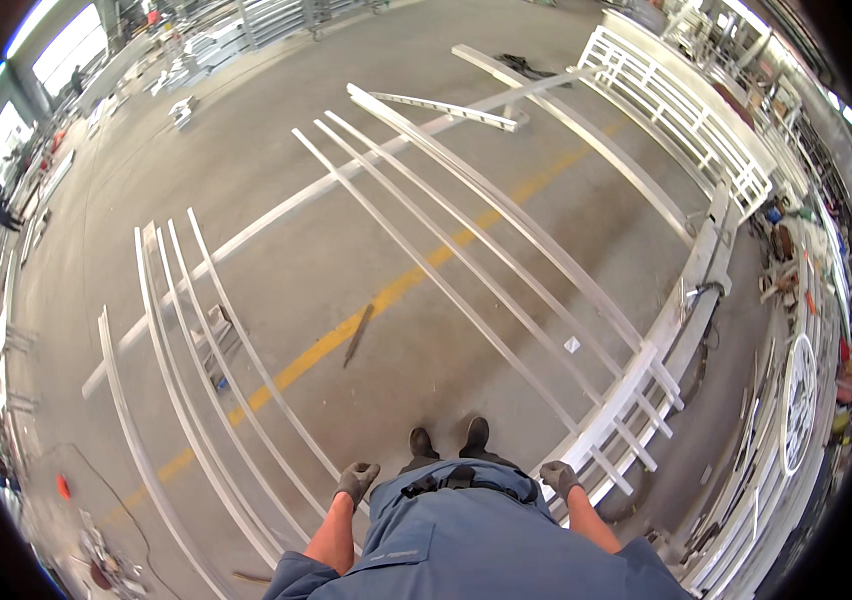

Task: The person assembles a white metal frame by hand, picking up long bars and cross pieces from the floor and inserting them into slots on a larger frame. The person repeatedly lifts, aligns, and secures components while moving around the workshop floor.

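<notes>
Both gloved hands hang loosely curled, holding nothing: left hand, right hand near a white rail frame.

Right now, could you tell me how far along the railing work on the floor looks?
Done: a finished white railing panel stands at the far right. In hand: a partly built frame with short rungs lies by the gloved right hand; the gloved left hand hangs empty near loose white bars. Left: those bars and the long ones across the yellow floor line lie separate.
</notes>
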A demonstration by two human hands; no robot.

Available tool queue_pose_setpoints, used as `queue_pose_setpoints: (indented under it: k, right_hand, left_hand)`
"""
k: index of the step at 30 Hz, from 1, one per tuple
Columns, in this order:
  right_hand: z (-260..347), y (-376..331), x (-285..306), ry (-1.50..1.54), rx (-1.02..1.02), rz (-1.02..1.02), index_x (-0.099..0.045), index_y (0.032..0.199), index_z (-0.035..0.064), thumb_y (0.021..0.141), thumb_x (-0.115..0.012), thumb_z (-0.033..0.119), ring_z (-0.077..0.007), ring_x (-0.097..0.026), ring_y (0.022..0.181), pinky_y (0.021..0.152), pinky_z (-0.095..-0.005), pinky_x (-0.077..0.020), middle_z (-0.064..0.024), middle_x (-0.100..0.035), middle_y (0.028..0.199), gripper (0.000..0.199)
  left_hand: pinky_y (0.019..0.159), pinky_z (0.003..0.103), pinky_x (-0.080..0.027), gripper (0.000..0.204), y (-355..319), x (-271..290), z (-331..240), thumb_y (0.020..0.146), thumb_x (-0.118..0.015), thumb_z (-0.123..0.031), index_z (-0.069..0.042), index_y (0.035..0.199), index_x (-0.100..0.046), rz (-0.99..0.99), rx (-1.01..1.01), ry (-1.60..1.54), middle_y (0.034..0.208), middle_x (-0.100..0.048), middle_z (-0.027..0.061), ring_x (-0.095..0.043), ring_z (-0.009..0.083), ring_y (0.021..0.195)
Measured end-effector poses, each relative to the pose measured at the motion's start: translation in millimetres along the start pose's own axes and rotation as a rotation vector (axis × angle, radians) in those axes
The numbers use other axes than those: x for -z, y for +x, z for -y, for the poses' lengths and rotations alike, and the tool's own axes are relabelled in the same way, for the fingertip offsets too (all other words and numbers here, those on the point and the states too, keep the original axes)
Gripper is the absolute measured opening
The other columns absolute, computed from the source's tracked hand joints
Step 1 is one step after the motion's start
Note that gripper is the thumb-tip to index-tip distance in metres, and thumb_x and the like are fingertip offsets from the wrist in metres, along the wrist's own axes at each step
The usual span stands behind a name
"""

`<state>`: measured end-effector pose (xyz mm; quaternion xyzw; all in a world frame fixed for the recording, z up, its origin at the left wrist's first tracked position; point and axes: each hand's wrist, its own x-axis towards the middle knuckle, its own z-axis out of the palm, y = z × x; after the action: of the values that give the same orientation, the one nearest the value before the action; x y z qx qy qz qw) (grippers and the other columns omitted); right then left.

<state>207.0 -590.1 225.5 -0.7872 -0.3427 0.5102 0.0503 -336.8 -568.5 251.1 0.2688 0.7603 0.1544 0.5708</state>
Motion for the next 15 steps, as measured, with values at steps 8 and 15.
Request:
queue_pose_setpoints:
  k: [8,15]
  right_hand:
    - [106,-12,-18,-0.236,0.240,0.129,-0.072,0.114,-0.0012,0.090,-0.066,0.033,-0.0231,-0.070,0.097,0.089,-0.0353,-0.0540,-0.0132,-0.076,0.104,0.042]
    - [139,53,-51,-0.200,0.334,0.043,-0.075,0.094,0.0022,0.088,-0.063,0.039,-0.0304,-0.071,0.101,0.087,-0.0407,-0.0530,-0.0194,-0.075,0.099,0.039]
  left_hand:
    - [0.099,0.038,-0.050,0.060,0,50,48,0.087,-0.076,-0.042,0.005,0.123,-0.067,-0.077,0.048,-0.104,0.117,-0.072,0.0186,-0.067,0.0273,0.111]
    - [0.100,0.038,-0.050,0.059,26,70,34,0.088,-0.075,-0.041,0.006,0.124,-0.067,-0.167,0.064,-0.234,0.117,-0.072,0.0186,-0.067,0.0278,0.112]
